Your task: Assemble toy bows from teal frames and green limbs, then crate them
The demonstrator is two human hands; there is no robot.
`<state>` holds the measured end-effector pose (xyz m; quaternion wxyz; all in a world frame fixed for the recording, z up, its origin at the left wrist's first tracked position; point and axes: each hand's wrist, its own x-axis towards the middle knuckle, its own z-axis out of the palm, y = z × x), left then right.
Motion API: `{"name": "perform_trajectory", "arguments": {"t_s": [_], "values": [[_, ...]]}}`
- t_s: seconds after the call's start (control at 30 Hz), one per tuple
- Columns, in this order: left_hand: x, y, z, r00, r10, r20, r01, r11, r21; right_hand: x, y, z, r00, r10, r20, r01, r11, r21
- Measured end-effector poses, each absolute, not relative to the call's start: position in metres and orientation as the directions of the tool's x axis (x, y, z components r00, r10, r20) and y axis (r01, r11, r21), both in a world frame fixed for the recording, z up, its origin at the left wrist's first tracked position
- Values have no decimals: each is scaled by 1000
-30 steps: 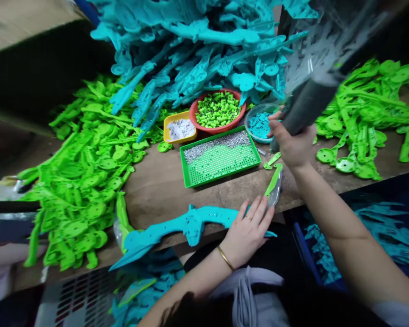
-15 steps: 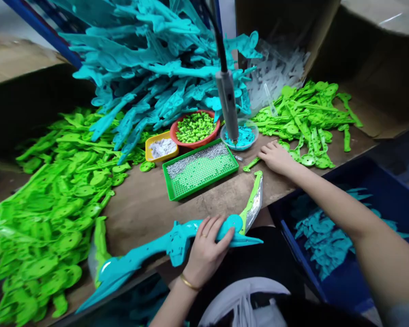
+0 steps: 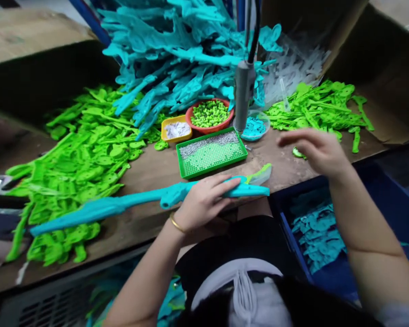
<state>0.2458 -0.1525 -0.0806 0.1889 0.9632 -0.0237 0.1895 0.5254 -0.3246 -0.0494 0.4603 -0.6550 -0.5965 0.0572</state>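
My left hand (image 3: 207,200) is wrapped over the right part of a long turquoise plastic piece (image 3: 146,197), which lies tilted along the table's front. From its right end sticks out a green strip with a clear blade (image 3: 264,174). My right hand (image 3: 315,147) is raised at the right, its fingers apart and somewhat blurred, with nothing visible in it. Below its fingers lies a small green round part (image 3: 298,152). A green perforated tray (image 3: 213,156) of small metal pieces stands beyond the turquoise piece.
Green parts are heaped at the left (image 3: 88,154) and right (image 3: 313,109), turquoise parts (image 3: 177,59) at the back. A red bowl (image 3: 229,121), yellow dish (image 3: 187,137) and clear bowl (image 3: 266,129) stand behind the tray. A grey hanging tool (image 3: 243,95) is above. A blue bin (image 3: 289,236) stands lower right.
My left hand has turned the turquoise piece onto its edge and lifted its left end. My right hand has risen off the table, and the small green part formerly beside its fingers is no longer visible there.
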Motion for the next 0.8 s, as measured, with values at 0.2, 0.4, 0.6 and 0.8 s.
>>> {"name": "perform_trajectory", "arguments": {"t_s": [0.2,0.4,0.6,0.8], "values": [[267,-144,-70,882,44,470,-197,-871,451,455,-329,-82,92,803,588,689,375,-620],[276,-146,-78,797,99,596,-248,-845,474,450,-311,-97,214,663,717,620,475,-624],[278,-145,-65,822,72,565,-212,-882,421,447,-309,-99,291,629,721,643,429,-634],[161,-84,-55,260,211,942,424,-902,85,449,-318,-105,417,563,714,641,375,-670]]}}
